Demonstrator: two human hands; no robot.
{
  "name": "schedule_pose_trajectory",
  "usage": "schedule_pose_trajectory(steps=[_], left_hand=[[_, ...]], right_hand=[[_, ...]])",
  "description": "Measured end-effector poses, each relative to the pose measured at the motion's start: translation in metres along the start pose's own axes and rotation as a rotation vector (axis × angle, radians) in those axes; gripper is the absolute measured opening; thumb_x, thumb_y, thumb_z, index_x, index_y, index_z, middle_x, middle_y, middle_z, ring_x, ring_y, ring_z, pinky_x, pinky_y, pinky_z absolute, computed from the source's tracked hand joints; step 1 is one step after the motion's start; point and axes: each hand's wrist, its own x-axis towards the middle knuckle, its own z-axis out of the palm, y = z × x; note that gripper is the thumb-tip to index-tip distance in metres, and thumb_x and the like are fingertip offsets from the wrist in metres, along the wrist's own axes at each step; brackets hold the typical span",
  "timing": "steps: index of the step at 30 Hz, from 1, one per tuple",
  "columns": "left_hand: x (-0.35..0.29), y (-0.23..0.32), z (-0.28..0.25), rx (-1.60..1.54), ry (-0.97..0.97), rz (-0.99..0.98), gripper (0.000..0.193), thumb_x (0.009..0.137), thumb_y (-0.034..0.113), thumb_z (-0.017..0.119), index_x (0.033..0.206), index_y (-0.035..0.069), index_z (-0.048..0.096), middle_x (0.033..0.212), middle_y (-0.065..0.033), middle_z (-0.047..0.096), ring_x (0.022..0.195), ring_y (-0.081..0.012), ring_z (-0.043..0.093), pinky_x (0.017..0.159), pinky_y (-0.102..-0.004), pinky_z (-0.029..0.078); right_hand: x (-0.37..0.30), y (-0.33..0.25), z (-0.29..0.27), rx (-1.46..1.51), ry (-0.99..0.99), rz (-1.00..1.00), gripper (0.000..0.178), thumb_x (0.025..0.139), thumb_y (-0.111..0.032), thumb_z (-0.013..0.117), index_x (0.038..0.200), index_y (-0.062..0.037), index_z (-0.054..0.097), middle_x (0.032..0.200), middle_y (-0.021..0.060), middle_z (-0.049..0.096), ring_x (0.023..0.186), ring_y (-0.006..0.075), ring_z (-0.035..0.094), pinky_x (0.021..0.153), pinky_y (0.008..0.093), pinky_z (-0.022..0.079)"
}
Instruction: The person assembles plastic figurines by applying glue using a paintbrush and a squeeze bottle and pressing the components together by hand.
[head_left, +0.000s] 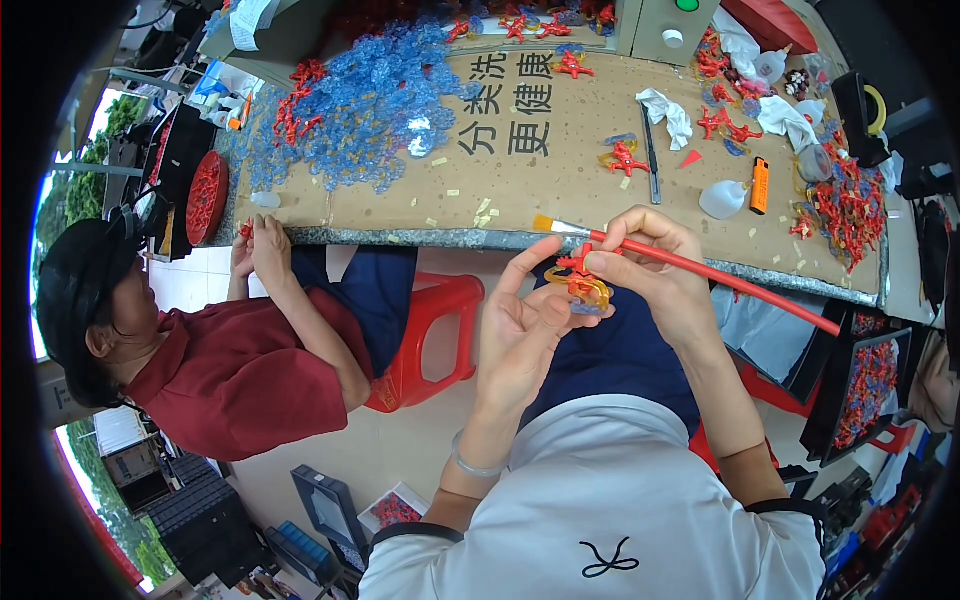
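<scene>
Just off the table's front edge, my left hand [522,335] holds a small red toy figure [578,268] with clear yellow and blue parts at its base. My right hand [655,262] is closed round a paintbrush [745,288] with a long red handle. Its pale bristles point left, above the figure. The right thumb and fingertips also meet the figure's upper part, hiding some of it. Beyond my hands on the cardboard lie a slim dark tool [651,155], a white squeeze bottle [724,199] and an orange lighter [760,186].
A big heap of clear blue pieces [370,110] covers the far left of the cardboard-topped table [400,205]. Red figures [845,215] pile up at right, near crumpled tissue [667,115]. A co-worker [250,360] sits at left beside a red stool [430,340]. Black bins [850,400] stand at lower right.
</scene>
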Motion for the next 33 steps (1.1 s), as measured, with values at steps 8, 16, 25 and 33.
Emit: schedule_pose_trajectory(steps=[8,16,25,33], left_hand=[[-0.008,0.005,0.005,0.068,0.061,0.090,0.061,0.085,0.010,0.068,0.134,-0.005,0.032,0.094,-0.0157,0.067,0.091,-0.0208,0.066,0.075,-0.0295,0.056],[-0.007,0.004,0.002,0.064,0.076,0.109,0.060,0.083,0.005,0.070,0.132,-0.002,0.035,0.093,-0.0134,0.066,0.091,-0.0179,0.066,0.075,-0.0264,0.054],[-0.005,-0.004,0.004,0.254,0.173,0.318,0.059,0.077,-0.001,0.074,0.126,-0.001,0.040,0.096,-0.0112,0.063,0.088,-0.0147,0.064,0.077,-0.0237,0.052],[-0.006,-0.001,0.009,0.331,0.246,0.320,0.058,0.075,-0.004,0.074,0.124,-0.001,0.043,0.090,-0.0077,0.059,0.082,-0.0117,0.062,0.075,-0.0222,0.052]], right_hand=[[-0.001,0.003,-0.001,0.195,0.017,0.169,0.013,0.081,-0.004,0.070,0.084,-0.0045,0.057,0.083,0.0070,0.065,0.076,0.0110,0.064,0.068,0.0227,0.053],[-0.001,0.007,0.002,0.291,-0.001,0.201,0.012,0.083,-0.005,0.069,0.088,-0.0048,0.057,0.086,0.0064,0.065,0.080,0.0115,0.064,0.071,0.0244,0.054],[-0.012,-0.007,0.001,-0.173,0.086,-0.159,0.023,0.093,-0.006,0.054,0.113,0.0053,0.057,0.096,0.0126,0.067,0.095,0.0134,0.062,0.083,0.0241,0.048],[-0.025,-0.025,-0.003,-0.634,-0.126,-0.596,0.015,0.084,-0.017,0.066,0.085,-0.0020,0.068,0.074,0.0048,0.067,0.066,0.0156,0.061,0.073,0.0299,0.040]])
